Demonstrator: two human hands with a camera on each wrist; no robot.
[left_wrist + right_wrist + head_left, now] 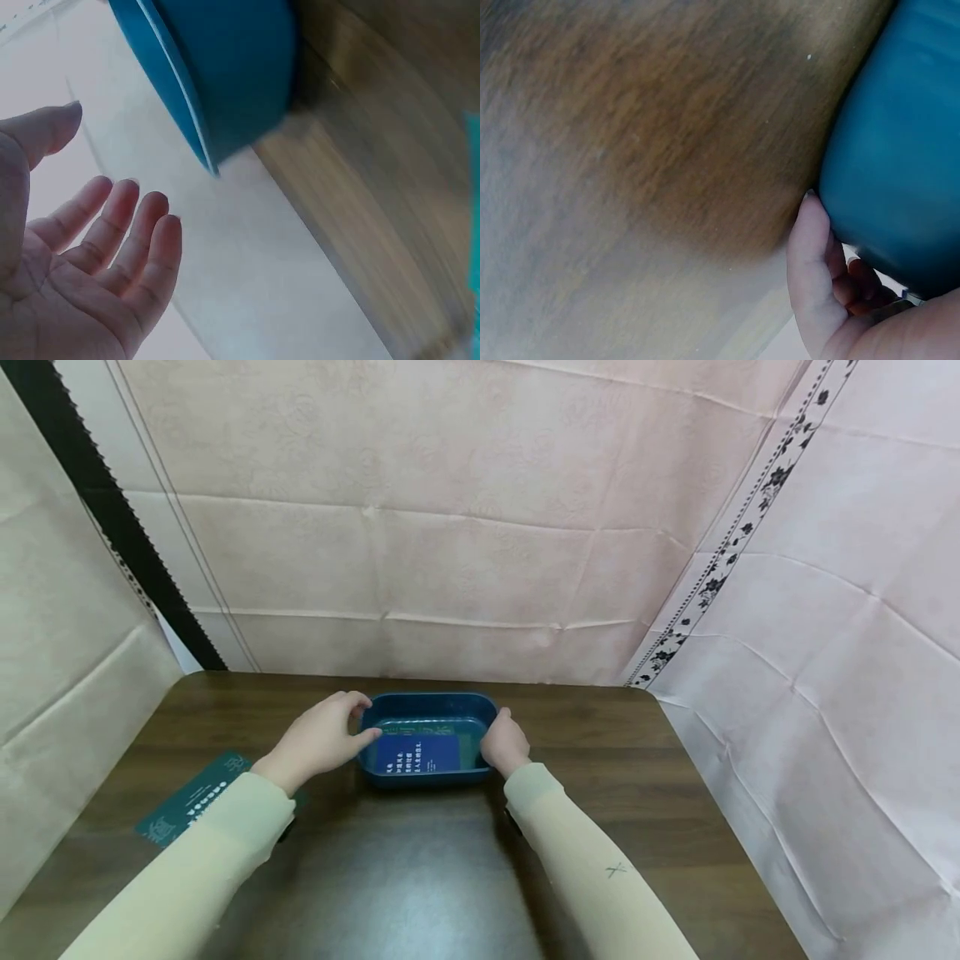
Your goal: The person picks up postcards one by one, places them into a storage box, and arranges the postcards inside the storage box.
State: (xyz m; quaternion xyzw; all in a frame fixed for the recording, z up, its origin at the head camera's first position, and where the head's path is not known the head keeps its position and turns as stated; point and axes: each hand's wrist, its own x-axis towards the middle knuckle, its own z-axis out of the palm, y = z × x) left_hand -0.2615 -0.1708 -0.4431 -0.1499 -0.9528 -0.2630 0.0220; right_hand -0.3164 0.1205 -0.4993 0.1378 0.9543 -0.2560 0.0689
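A dark teal plastic container [429, 779] with rounded corners sits near the table's far edge. Inside it lies a blue card [420, 753] with white lettering, on top of something green with characters. My left hand [324, 737] is by the container's left end, thumb and fingers spread apart. In the left wrist view that hand [97, 262] has bent, relaxed fingers, and a gap separates it from the container [240, 67]. At the opposite end my right hand [505, 743] grips the container's side. The right wrist view has its fingers [810, 255] against the outer wall, partly hidden behind it.
A green card [197, 800] with white print lies on the wooden table [420, 877] at the left, partly covered by the left sleeve. Pale creased cloth [450, 568] hangs behind the table and along both sides.
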